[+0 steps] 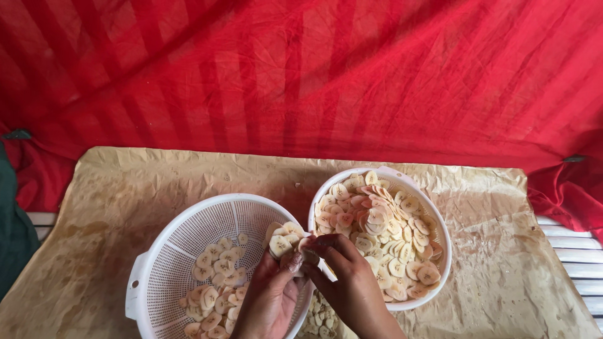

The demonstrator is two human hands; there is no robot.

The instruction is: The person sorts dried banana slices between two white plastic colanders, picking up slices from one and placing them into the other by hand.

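My left hand (269,300) cups a small stack of pale banana slices (282,237) over the right rim of a white perforated colander (160,263). My right hand (350,285) meets it from the right, fingertips pinching the slices at the stack's edge. Several loose slices (217,279) lie in the colander's bottom. Just right of my hands stands a white bowl (440,226) heaped with more banana slices (377,229), some tinged pink.
Both vessels sit on a stained brown paper sheet (119,188) spread over a slatted white surface (575,251). A red cloth (314,75) hangs behind. A dark green fabric (11,232) is at the left edge. More slices (317,317) lie under my hands.
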